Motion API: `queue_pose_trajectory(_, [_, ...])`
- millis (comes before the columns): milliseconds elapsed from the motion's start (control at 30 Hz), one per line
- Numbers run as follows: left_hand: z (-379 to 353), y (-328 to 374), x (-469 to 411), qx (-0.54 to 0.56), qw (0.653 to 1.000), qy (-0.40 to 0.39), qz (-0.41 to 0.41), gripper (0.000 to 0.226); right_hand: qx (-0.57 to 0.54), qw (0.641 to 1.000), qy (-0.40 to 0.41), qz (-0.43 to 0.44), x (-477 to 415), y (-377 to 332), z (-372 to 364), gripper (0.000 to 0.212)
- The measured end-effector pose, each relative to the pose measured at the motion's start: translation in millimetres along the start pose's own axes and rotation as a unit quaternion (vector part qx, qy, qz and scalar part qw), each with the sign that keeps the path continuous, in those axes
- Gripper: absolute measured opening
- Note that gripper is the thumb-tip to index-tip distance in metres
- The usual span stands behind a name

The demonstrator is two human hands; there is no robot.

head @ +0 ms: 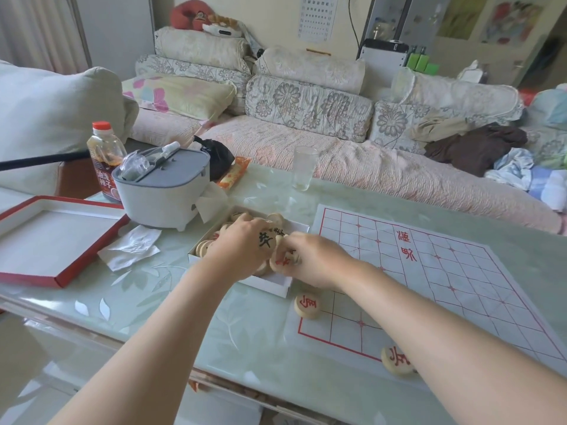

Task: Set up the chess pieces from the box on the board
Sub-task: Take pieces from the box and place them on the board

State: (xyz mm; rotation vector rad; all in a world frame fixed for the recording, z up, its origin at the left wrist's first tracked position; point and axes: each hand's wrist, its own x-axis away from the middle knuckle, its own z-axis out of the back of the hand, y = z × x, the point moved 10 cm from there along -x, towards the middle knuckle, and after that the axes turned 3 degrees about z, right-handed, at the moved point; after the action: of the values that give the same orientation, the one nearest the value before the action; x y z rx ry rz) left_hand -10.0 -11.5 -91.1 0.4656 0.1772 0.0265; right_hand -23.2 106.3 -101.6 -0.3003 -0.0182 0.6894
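Hands are meeting over the white cardboard box [270, 285] of round wooden chess pieces [204, 248]: left hand [245, 251] gripping a black-lettered disc [265, 240], right hand [317, 265] pinching a red-lettered disc [286, 259], just beside the red-gridded paper board [460, 286].

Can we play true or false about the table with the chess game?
1. Two round wooden pieces with red characters lie on the white paper board with red lines. True.
2. The clear drinking glass is tipped over. False: it stands upright.
3. The left hand and right hand each grip a piece over the white cardboard box. True.
4. The red-edged lid covers that box. False: it lies apart, further left.
5. The brown sauce bottle has a blue cap. False: its cap is red.
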Motion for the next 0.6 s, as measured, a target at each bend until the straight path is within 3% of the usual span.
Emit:
queue_pose_trajectory(200, [-21,52,-2,0.005,0.998,-0.029,-0.052,0.047,-0.038,0.996,0.030,-0.078,47,54,41,0.025])
queue_pose_trajectory(367, [-47,95,9,0.010,0.991,-0.088,-0.102,0.048,-0.030,0.991,-0.009,-0.126,106,86,34,0.030])
queue_pose_trajectory(600, [-59,111,24,0.016,0.989,-0.092,-0.117,0.046,-0.021,0.988,-0.032,-0.150,149,93,23,0.029])
